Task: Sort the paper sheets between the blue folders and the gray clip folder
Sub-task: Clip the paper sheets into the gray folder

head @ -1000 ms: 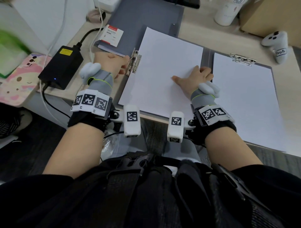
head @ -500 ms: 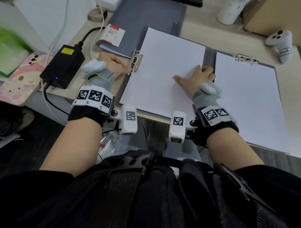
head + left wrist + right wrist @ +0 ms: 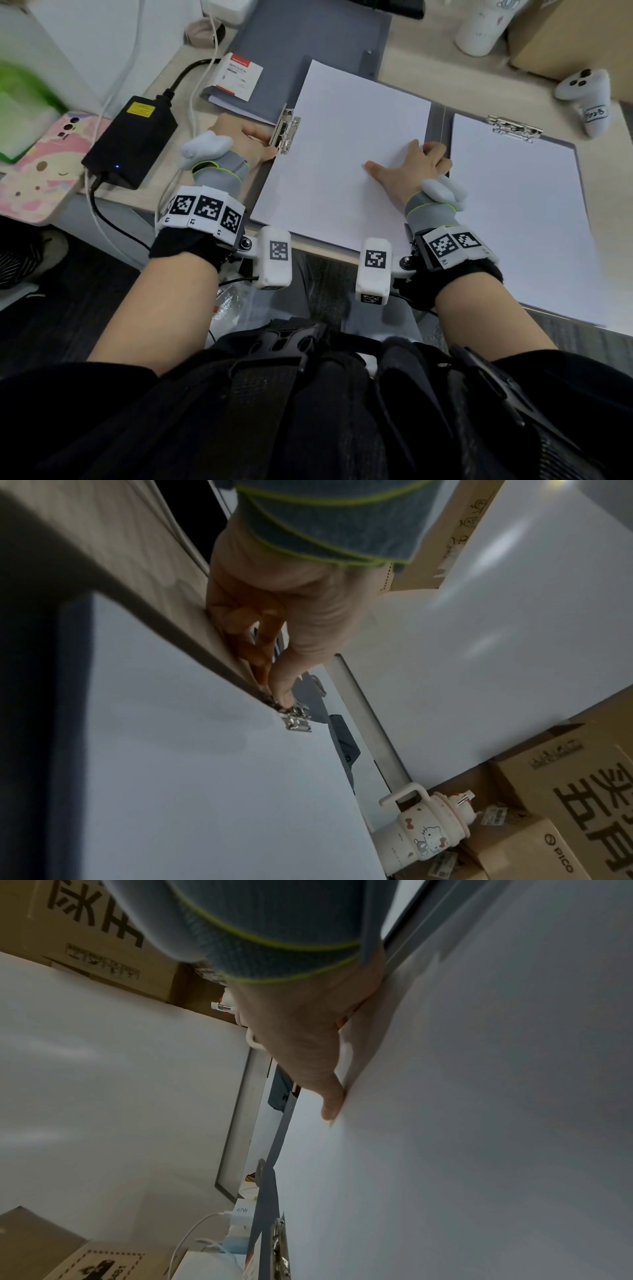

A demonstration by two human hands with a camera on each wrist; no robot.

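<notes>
The gray clip folder (image 3: 436,120) lies open on the desk, a white sheet on each half. The left sheet (image 3: 342,144) sits beside a metal clip (image 3: 285,132) at the folder's left edge. My left hand (image 3: 270,144) pinches that clip; in the left wrist view its thumb tip (image 3: 284,696) presses on the clip (image 3: 296,721) with the other fingers curled beneath. My right hand (image 3: 404,159) lies flat on the left sheet near the spine, its thumb (image 3: 332,1104) pressed to the paper. The right sheet (image 3: 513,219) lies under a top clip (image 3: 513,127). A blue folder (image 3: 308,41) lies behind.
A small red-and-white box (image 3: 239,77) sits on the blue folder. On the left are a black power adapter (image 3: 132,140), cables and a pink phone (image 3: 44,164). A white bottle (image 3: 483,24), a cardboard box (image 3: 565,34) and a white controller (image 3: 589,99) stand at the back right.
My left hand has slid a little to the right, up against the side clip. The right hand stays flat on the left sheet.
</notes>
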